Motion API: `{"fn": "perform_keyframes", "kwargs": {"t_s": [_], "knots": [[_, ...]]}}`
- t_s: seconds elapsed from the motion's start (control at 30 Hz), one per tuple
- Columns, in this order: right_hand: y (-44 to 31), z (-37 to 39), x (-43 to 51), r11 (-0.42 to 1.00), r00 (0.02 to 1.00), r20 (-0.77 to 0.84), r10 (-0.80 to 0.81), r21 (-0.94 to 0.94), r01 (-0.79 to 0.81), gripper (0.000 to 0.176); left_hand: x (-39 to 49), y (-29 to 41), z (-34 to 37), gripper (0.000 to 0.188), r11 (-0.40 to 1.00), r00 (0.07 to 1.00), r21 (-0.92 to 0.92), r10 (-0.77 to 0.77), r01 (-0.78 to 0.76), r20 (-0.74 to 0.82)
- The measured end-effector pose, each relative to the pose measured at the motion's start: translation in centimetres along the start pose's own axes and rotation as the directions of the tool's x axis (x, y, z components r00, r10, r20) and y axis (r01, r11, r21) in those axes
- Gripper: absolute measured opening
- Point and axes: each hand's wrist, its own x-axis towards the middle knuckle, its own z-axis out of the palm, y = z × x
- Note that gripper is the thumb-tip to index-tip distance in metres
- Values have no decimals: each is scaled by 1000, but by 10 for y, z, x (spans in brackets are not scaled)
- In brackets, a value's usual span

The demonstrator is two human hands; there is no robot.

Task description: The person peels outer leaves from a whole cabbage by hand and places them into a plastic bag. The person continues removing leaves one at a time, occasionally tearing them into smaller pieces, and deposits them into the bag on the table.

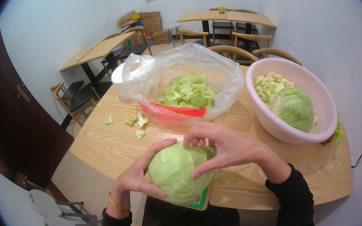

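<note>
A whole head of green cabbage point(173, 176) rests at the table's front edge, over a board with a green printed corner point(203, 200). My left hand point(145, 169) grips its left side, thumb low and fingers along the top. Over its upper right, my right hand point(221, 146) is spread, fingers bent and thumb apart, the tips at the cabbage's surface. No loose leaf shows between those fingers. Just beyond, a clear plastic bag point(222, 80) with a red band stands wide-mouthed, holding torn cabbage leaves point(188, 92).
At the right, a pink plastic basin point(286, 134) holds another cabbage point(295, 108) and pale leaf pieces point(272, 85). Leaf scraps point(141, 120) lie left on the wooden table point(109, 145). A white round container point(119, 78) stands behind the bag. Chairs point(83, 97) and other tables are farther off.
</note>
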Motion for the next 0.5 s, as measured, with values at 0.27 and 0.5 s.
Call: {"fn": "perform_keyframes", "kwargs": {"t_s": [0.27,0.5], "knots": [[-3,-9,-4,997,999,-25,26,77,-24,43,4,-1,1,118,992,995,-120,-41,30,-89],[11,-24,-11,923,992,72,104,364,-123,35,14,-17,-2,111,971,979,-238,-52,3,-197]]}}
